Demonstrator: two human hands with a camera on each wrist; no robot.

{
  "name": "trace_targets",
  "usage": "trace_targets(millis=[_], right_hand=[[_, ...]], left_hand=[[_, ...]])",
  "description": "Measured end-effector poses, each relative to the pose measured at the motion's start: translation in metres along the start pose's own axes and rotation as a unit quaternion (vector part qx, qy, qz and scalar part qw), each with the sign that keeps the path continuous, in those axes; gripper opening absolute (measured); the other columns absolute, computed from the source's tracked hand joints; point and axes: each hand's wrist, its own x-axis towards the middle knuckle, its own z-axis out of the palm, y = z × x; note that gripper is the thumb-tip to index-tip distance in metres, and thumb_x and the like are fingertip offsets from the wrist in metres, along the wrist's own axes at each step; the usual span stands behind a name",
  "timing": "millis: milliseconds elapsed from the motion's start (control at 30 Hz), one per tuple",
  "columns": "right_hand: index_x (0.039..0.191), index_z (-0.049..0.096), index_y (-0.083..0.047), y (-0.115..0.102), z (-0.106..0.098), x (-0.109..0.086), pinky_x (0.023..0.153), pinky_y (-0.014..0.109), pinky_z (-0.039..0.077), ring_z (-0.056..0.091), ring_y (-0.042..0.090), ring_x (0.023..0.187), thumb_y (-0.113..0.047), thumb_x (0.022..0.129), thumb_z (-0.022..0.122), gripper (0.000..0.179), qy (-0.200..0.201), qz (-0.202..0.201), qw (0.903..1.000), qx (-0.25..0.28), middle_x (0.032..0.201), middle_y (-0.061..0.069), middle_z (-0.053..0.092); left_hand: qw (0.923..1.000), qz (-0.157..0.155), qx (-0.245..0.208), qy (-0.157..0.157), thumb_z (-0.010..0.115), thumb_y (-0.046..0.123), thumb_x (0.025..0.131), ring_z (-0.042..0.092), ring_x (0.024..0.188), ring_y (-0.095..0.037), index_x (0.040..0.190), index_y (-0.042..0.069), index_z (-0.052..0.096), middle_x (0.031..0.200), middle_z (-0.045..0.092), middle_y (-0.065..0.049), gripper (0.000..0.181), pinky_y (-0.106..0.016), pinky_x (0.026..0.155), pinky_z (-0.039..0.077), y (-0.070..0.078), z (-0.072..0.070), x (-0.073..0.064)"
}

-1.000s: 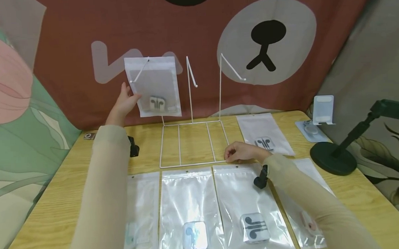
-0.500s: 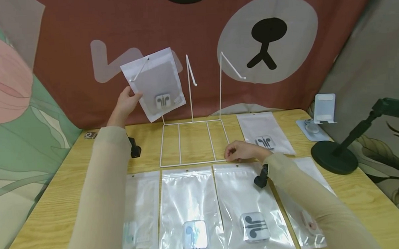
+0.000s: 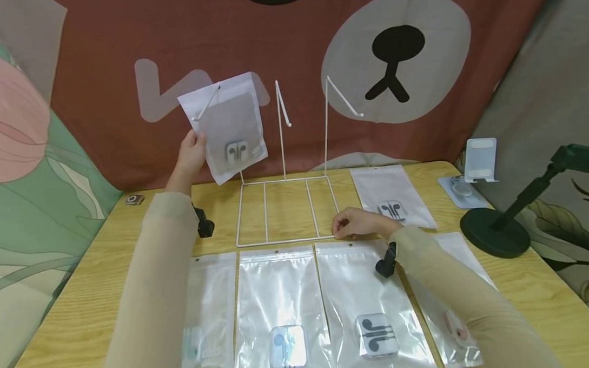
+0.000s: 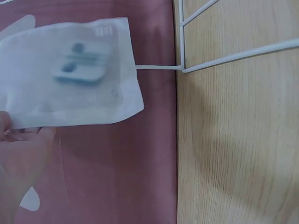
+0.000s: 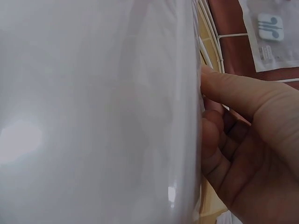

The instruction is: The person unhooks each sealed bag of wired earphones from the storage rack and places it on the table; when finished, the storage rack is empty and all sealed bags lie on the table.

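Observation:
A frosted zip bag [image 3: 231, 118] with boxed earphones inside hangs tilted from the left hook of a white wire rack [image 3: 287, 241]. My left hand [image 3: 188, 158] pinches the bag's left edge between thumb and fingers; the left wrist view shows that hand [image 4: 23, 156] at the edge of the bag [image 4: 42, 100]. At the rack's front right corner, my right hand [image 3: 359, 224] has its fingers curled around the base wire, though the fingertips partly hide the wire. A shiny bag fills much of the right wrist view beside the right hand [image 5: 261, 135].
Several bags of earphones, such as the middle one [image 3: 276, 287], lie in a row before the rack. Another bag [image 3: 382, 186] lies behind my right hand. A phone stand [image 3: 478, 158], a dark lamp base [image 3: 496, 234] and a small square device [image 3: 135, 200] stand near the table edges.
The hanging bag has swung from nearly straight to tilted, its lower end moving right and then slightly back left. My left hand stays at its edge. My right hand has not moved.

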Motion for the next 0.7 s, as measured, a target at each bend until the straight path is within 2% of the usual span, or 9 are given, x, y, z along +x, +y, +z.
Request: trace_targets(millis=[133,300,533,700], right_hand=[[0.077,0.065,-0.013,0.001,0.000,0.001,0.049,0.024,0.039,0.045,0.013,0.056,-0.006,0.084,0.067,0.010,0.000,-0.002,0.9999,0.011,0.067,0.001,0.053],[0.077,0.065,-0.011,0.002,0.000,0.001,0.049,0.024,0.039,0.044,0.013,0.055,-0.005,0.084,0.067,0.009,0.001,-0.007,0.9999,0.010,0.067,0.001,0.053],[0.079,0.065,-0.010,0.001,0.000,0.000,0.049,0.023,0.038,0.044,0.013,0.054,-0.008,0.084,0.068,0.006,0.001,-0.005,1.0000,-0.002,0.067,0.001,0.054],[0.078,0.065,-0.010,0.000,0.000,-0.001,0.049,0.023,0.038,0.044,0.013,0.054,-0.007,0.084,0.067,0.007,0.001,-0.006,1.0000,-0.003,0.067,0.001,0.054]], left_hand=[[0.9997,0.014,-0.004,0.018,0.027,0.027,0.102,0.036,0.124,-0.018,0.141,0.010,0.032,0.139,0.038,-0.010,0.043,-0.032,0.102,0.031,0.001,-0.001,-0.004],[0.9995,0.008,-0.014,0.027,0.027,0.029,0.102,0.029,0.128,-0.012,0.145,0.018,0.026,0.144,0.033,-0.003,0.045,-0.030,0.105,0.025,0.004,-0.001,-0.009],[0.9993,0.018,-0.019,0.028,0.028,0.028,0.102,0.033,0.127,-0.015,0.145,0.015,0.027,0.142,0.035,-0.005,0.045,-0.029,0.104,0.027,0.004,-0.004,-0.016],[0.9995,0.012,-0.018,0.022,0.029,0.033,0.101,0.035,0.124,-0.017,0.144,0.016,0.029,0.140,0.036,-0.006,0.046,-0.036,0.103,0.029,0.004,-0.009,-0.026]])
